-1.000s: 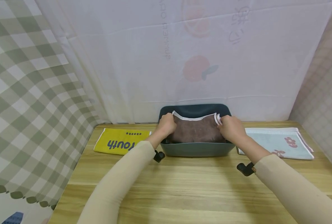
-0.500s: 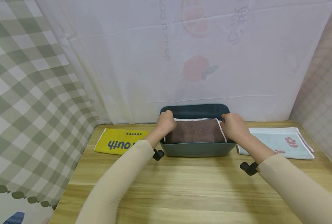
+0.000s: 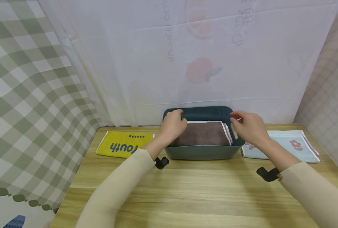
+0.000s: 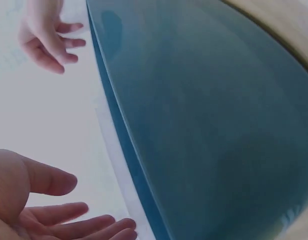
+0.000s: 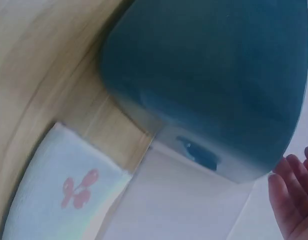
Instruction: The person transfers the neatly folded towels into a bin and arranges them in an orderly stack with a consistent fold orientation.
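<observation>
Head view: one folded brown towel (image 3: 204, 133), white-edged, lay inside the bin, flat side up, near the front wall. One bin (image 3: 201, 153), dark blue-green, stood upright on the table at the foot of the white hanging cloth (image 3: 129, 69); a handle slot (image 5: 201, 152) pierced its right end.

Left hand (image 3: 172, 126): over the bin's left end, covering the towel's left part from the head camera; fingers loose and apart from the thumb, grasping nothing. Right hand (image 3: 250, 126): at the bin's right rim, fingers lightly bent, likewise grasping nothing; contact with the rim could not be told.

One yellow folded towel (image 3: 120, 145), lettered "Youth" upside down to the camera, lay left of the bin, partly behind the left forearm. One pale blue folded towel (image 3: 285, 148), printed with reddish flowers, lay to the right, partly behind the right hand.

Surroundings: wood-grain table (image 3: 200, 196); green-and-white checked cloth (image 3: 29, 82) at left; beige sleeves (image 3: 112, 186) on both arms; a black fitting (image 3: 268, 174) at the right wrist.
</observation>
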Demonstrator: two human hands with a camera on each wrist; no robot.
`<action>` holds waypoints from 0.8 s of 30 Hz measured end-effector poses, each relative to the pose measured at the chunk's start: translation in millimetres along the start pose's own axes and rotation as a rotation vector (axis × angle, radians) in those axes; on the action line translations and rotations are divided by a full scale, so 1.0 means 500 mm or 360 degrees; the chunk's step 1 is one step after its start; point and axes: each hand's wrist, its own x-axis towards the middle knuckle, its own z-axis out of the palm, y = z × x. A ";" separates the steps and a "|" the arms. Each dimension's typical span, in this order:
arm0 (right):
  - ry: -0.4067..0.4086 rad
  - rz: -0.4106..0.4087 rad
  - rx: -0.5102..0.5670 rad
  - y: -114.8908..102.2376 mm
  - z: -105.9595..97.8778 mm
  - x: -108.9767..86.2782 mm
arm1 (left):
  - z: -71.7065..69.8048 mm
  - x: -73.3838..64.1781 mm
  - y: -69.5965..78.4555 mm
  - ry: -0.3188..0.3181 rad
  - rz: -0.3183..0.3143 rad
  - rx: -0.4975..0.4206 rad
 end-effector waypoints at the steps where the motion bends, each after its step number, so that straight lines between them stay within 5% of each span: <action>1: 0.0017 0.0001 -0.0003 0.003 -0.004 -0.003 | 0.002 -0.007 0.003 0.0020 0.0037 -0.0005; 13: 0.0088 0.0097 -0.0010 0.025 -0.064 -0.036 | 0.027 -0.046 0.014 0.0388 0.0409 -0.0082; 24: 0.0156 0.0231 -0.0075 0.078 -0.114 -0.089 | 0.077 -0.072 0.034 0.0496 0.0788 -0.0301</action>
